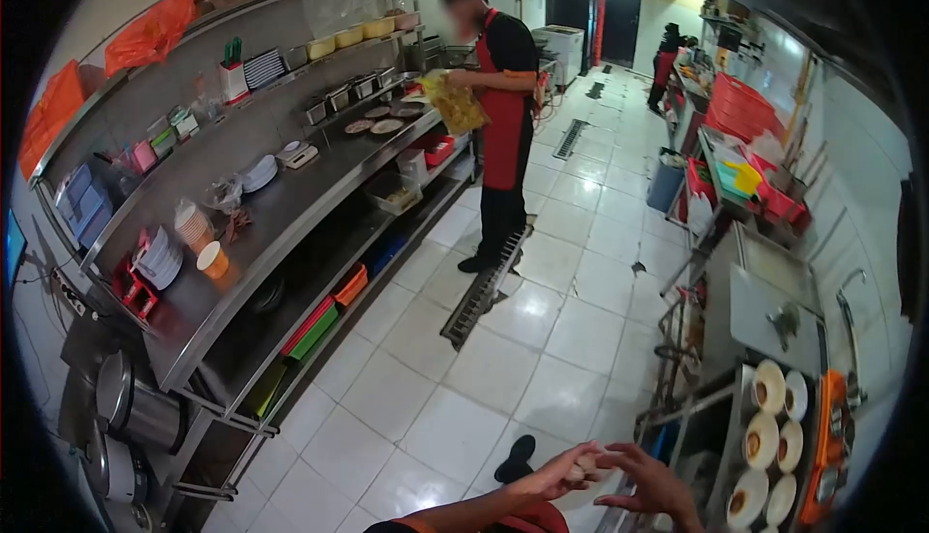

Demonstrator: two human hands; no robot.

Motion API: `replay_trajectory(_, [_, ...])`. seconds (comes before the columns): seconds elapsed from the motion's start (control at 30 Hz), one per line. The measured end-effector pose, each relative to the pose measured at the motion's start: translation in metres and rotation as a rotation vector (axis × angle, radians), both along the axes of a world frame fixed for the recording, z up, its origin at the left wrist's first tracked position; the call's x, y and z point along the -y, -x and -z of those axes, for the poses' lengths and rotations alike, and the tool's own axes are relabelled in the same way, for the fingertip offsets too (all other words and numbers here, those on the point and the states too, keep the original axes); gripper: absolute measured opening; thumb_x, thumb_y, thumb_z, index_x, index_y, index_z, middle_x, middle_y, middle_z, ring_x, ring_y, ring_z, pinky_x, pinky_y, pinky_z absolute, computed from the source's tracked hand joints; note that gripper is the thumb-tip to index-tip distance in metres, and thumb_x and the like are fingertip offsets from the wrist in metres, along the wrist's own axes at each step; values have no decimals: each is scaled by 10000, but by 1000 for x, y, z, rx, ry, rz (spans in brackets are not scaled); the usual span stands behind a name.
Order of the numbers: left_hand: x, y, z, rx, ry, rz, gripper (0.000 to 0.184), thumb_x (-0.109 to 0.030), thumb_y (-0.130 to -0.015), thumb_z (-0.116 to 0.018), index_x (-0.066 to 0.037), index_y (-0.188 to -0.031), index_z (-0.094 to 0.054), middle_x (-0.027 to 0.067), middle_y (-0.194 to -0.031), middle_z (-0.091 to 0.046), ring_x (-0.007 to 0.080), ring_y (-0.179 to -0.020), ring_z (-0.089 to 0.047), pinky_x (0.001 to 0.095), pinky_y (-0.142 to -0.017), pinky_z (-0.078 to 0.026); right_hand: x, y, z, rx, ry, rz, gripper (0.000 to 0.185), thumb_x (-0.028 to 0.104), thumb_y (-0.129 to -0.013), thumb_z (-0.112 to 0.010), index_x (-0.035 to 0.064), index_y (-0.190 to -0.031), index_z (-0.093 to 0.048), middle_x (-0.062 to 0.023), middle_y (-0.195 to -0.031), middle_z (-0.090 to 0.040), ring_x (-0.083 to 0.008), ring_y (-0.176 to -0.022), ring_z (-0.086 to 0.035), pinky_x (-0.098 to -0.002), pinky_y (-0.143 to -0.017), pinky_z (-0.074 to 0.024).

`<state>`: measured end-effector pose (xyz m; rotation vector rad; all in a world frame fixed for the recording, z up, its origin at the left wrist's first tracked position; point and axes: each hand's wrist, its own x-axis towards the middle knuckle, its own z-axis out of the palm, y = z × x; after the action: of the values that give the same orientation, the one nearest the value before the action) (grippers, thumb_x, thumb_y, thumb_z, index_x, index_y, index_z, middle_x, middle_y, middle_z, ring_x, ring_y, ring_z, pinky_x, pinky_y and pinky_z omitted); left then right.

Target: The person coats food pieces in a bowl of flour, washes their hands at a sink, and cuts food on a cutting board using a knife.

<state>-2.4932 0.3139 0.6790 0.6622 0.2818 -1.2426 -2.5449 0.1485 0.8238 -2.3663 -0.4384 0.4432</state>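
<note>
Both hands are close together at the bottom of the head view, above the tiled floor. My left hand (pixel 566 472) is curled, palm up, around a small pale lump (pixel 584 467) that I cannot identify. Beside it on the right, my right hand (pixel 644 480) has its fingers apart and bent toward the lump, holding nothing that I can see. Further right, several bowls (pixel 761 443) with brown contents stand in rows on a metal surface.
A co-worker (pixel 503 107) in a red apron stands at the long steel counter (pixel 281 228), holding a yellow bag (pixel 455 105). Another person (pixel 664 68) is far back. A floor drain (pixel 479 296) crosses the tiles. At right are a steel sink unit (pixel 774 315) and red crates (pixel 745 107).
</note>
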Motion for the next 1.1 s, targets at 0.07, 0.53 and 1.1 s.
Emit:
replay_trajectory(0.07, [-16,-80,37,147,-27,-88,294,-419,-894,-521,-159,-1027,-558,-8,-880,-569,137,-716,-569,238,-573,-434,25,-97,-3,64,57,-23,630,404,-730,-747,129,-1246,-514,-160,-1193,-505,-316,-1034,-572,-392,-840,-496])
replay_trajectory(0.53, [-22,-600,36,207,-295,-455,245,-340,-947,-449,-108,-967,-526,34,-793,-575,113,-563,-543,216,-369,-330,108,-784,25,252,-262,-101,329,140,-792,-708,63,-1094,-605,-111,-980,-628,-199,-815,-629,-305,-695,-507])
replay_trajectory(1.1, [232,-1200,-14,271,-211,-677,315,-235,-941,-529,-73,-1169,-384,65,-894,-541,77,-661,-505,203,-481,-388,259,-1494,103,101,-383,-55,238,210,-863,-628,7,-988,-620,-94,-827,-657,-160,-732,-618,-299,-684,-502])
